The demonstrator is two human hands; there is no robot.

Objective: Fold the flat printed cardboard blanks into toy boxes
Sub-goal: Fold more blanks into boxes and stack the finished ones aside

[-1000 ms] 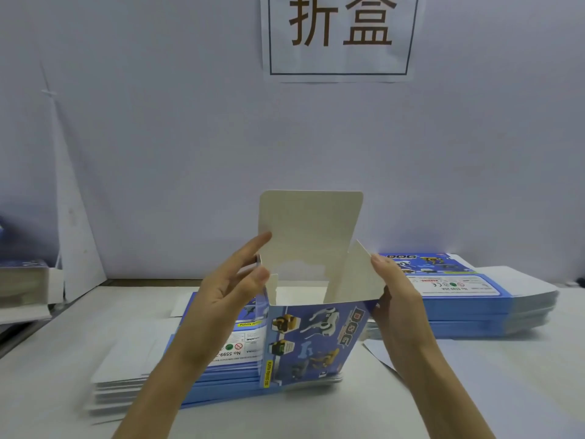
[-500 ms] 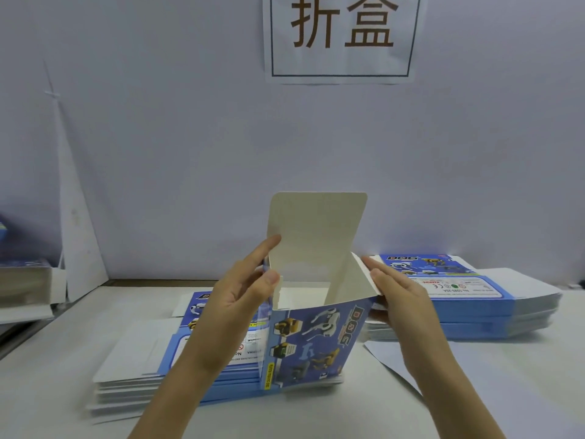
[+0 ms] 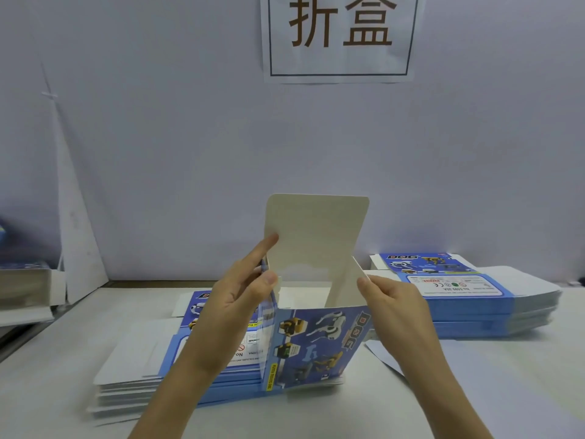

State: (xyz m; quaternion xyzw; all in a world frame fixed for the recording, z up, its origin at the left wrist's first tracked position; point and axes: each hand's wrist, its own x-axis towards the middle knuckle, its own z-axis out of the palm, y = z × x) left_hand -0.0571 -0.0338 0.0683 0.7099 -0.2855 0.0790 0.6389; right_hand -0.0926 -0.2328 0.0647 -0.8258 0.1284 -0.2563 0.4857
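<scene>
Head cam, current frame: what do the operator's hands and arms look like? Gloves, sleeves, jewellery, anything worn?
Both are bare. The left hand and right hand show no gloves, rings or tape. The left forearm and right forearm show no sleeve, watch or wristband down to the frame's lower edge. Where nails are visible, they look short and unpainted.

"What does your table point(image 3: 506, 394) carry?"

"It's a white top. Straight ahead of you lies a stack of flat blanks point(image 3: 133, 365), blue print facing up, white flaps fanned out to your left."

"And on your right?"

"There's a second stack of blanks point(image 3: 468, 299) further back near the wall, well apart from the first. A loose white sheet point(image 3: 378, 351) lies flat on the top between them."

"And the back left corner?"

"You've a white board point(image 3: 79, 248) leaning on the wall there. I can't tell if it stands on the table."
</scene>
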